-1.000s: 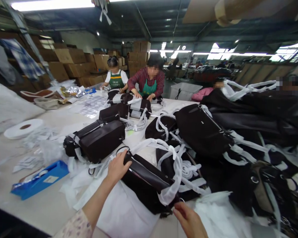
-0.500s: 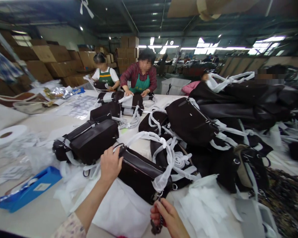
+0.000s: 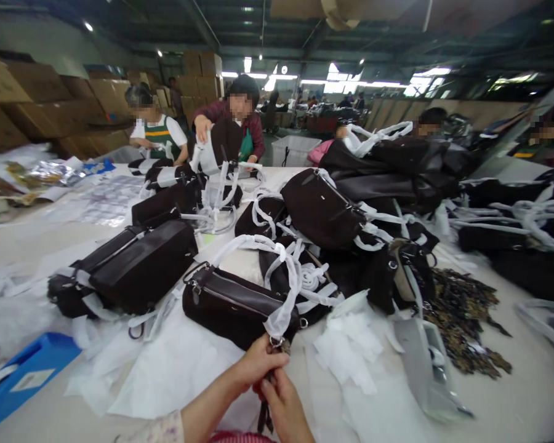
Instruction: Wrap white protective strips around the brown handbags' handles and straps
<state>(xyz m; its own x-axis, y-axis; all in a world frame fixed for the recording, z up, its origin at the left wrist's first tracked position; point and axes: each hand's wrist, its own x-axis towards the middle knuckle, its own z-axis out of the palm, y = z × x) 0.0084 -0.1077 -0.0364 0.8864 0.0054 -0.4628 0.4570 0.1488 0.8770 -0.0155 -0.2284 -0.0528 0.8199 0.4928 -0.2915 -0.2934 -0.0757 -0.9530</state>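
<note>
Two hands meet at dark bag's (image 3: 233, 311) five o'clock; left hand (image 3: 255, 364) pinches dark strip (image 3: 264, 419) near metal ring (image 3: 276, 341); right hand (image 3: 286, 403) pinches lower; strip-handling step, seemingly; calls for steady ring.

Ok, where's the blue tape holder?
In the head view, the blue tape holder sits at the lower left edge, just below crumpled clear plastic.

Left hand (image 3: 261, 363) and right hand (image 3: 281, 397) meet at lower centre, fingers curled closed; both forearms angle inward.
</note>
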